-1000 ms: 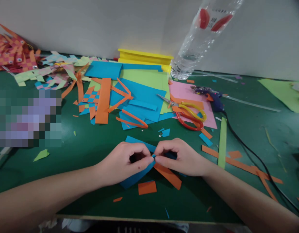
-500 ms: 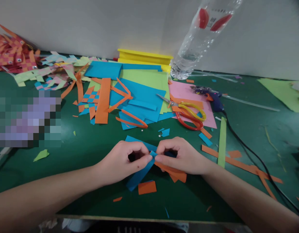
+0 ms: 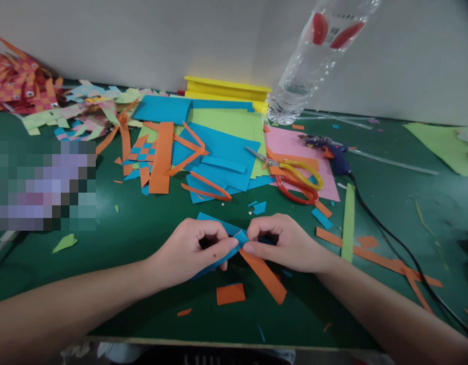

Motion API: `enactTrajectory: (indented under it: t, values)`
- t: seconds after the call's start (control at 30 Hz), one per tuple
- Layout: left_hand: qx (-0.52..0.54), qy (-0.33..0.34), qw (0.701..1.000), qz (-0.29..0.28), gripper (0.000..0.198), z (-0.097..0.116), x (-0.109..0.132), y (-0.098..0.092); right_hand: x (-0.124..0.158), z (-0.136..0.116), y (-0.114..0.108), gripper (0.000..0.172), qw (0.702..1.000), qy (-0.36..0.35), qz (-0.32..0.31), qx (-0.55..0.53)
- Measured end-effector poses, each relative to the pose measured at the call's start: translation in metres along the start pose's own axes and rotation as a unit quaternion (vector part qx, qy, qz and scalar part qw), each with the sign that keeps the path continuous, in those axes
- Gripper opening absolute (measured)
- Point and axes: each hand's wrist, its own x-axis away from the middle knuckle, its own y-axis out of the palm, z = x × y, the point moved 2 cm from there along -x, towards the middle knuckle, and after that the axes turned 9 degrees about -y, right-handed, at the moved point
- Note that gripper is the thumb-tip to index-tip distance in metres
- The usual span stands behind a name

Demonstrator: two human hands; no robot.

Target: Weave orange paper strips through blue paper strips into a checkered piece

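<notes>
Between my two hands, near the front of the table, blue paper strips (image 3: pixel 240 237) cross an orange paper strip (image 3: pixel 265 276). My left hand (image 3: pixel 203 244) is closed, thumb and finger pinching a blue strip whose tail runs down behind the fingers. My right hand (image 3: pixel 281 243) pinches the same piece where blue and orange meet, fingers curled. The orange strip hangs down from this crossing toward me. Another blue strip end sticks out above my left fingers. Parts of the strips behind both hands are hidden. A small orange paper rectangle (image 3: pixel 230 293) lies just below.
Beyond my hands are scissors (image 3: pixel 281 170), blue paper sheets (image 3: pixel 222 152) and folded orange strips. A glue gun (image 3: pixel 335 154) with a black cord lies right of them. A plastic bottle (image 3: pixel 313 66) leans at the wall. Woven paper pieces (image 3: pixel 25 81) pile at far left.
The blue strip end has swung closer under my left hand. The orange strip has turned and now hangs lower, clear of my right fingers. Both hands stay in nearly the same place.
</notes>
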Motion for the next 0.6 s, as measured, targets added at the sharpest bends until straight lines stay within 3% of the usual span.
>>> enactTrajectory:
  t: [0.6]
  values:
    - [-0.037, 0.022, 0.999, 0.012, 0.036, 0.0021, 0.0009, 0.0001, -0.0003, 0.002, 0.0004, 0.027, 0.998, 0.022, 0.03, -0.053]
